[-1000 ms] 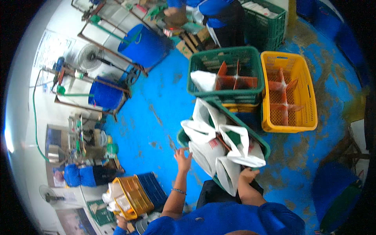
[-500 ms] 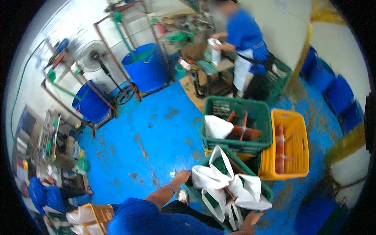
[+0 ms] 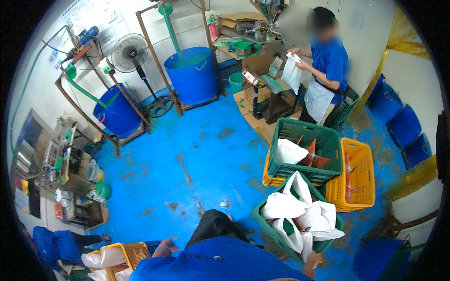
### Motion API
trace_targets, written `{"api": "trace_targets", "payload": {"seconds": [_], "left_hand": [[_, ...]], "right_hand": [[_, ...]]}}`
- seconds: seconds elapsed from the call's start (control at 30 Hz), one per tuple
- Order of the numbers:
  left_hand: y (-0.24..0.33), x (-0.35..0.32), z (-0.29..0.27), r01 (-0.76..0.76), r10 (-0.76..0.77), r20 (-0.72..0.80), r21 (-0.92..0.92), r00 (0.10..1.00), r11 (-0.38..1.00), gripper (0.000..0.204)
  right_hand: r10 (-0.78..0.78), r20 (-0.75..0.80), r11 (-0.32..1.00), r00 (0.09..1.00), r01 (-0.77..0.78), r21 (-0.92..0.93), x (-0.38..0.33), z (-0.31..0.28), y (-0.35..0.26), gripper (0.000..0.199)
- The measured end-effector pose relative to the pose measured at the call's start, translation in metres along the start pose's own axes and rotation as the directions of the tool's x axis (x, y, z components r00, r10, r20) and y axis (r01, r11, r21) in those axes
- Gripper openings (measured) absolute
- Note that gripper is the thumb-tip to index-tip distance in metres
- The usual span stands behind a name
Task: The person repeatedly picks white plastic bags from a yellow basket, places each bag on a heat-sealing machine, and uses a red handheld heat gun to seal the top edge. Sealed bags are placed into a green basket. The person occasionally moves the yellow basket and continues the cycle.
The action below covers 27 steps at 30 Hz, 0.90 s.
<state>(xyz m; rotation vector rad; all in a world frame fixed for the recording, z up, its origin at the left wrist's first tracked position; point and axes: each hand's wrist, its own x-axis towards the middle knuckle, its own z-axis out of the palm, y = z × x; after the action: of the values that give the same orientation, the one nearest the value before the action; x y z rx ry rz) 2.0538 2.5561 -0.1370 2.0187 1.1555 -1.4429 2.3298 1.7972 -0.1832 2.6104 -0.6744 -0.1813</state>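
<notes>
A green crate (image 3: 258,219) filled with several white bags (image 3: 282,206) stands at the lower right, and some of the bags gape to show green contents. My right hand (image 3: 314,260) is closed on the near right rim of this crate. My left hand (image 3: 165,246) is away from it, low on the left, holding nothing, with its fingers apart. Closest to that hand is an orange-yellow crate (image 3: 135,253) with white bags inside. Behind the filled crate sits another green crate (image 3: 307,172) with one white bag and orange dividers.
A yellow crate (image 3: 361,199) stands right of the green ones. At the back, a co-worker (image 3: 332,65) holds a white bag beside a scale table (image 3: 274,86). Another person (image 3: 56,246) works at lower left. Blue tubs (image 3: 192,77) and a standing fan (image 3: 129,54) line the wall.
My left hand has let go of the green crate and swung left toward the orange-yellow crate. My right hand remains at the rim. The co-worker has lifted the white bag off the table.
</notes>
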Motion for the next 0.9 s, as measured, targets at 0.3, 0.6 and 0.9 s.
{"api": "trace_targets", "payload": {"seconds": [0.3,0.6,0.9], "left_hand": [[-0.030,0.109,-0.113,-0.041,0.059,0.065,-0.242,0.996,0.969,0.025],[0.068,0.260,-0.479,-0.416,0.438,-0.167,0.153,0.883,0.897,0.029],[0.250,0.313,-0.542,-0.503,0.456,-0.227,-0.236,0.861,0.831,0.042]], "right_hand": [[-0.396,0.408,0.802,0.823,0.093,0.590,-0.043,-0.102,-0.288,0.039],[-0.466,0.547,0.708,0.695,-0.077,0.702,-0.046,-0.229,-0.472,0.036],[-0.485,0.679,0.769,0.552,-0.102,0.631,-0.004,-0.235,-0.619,0.033]]}}
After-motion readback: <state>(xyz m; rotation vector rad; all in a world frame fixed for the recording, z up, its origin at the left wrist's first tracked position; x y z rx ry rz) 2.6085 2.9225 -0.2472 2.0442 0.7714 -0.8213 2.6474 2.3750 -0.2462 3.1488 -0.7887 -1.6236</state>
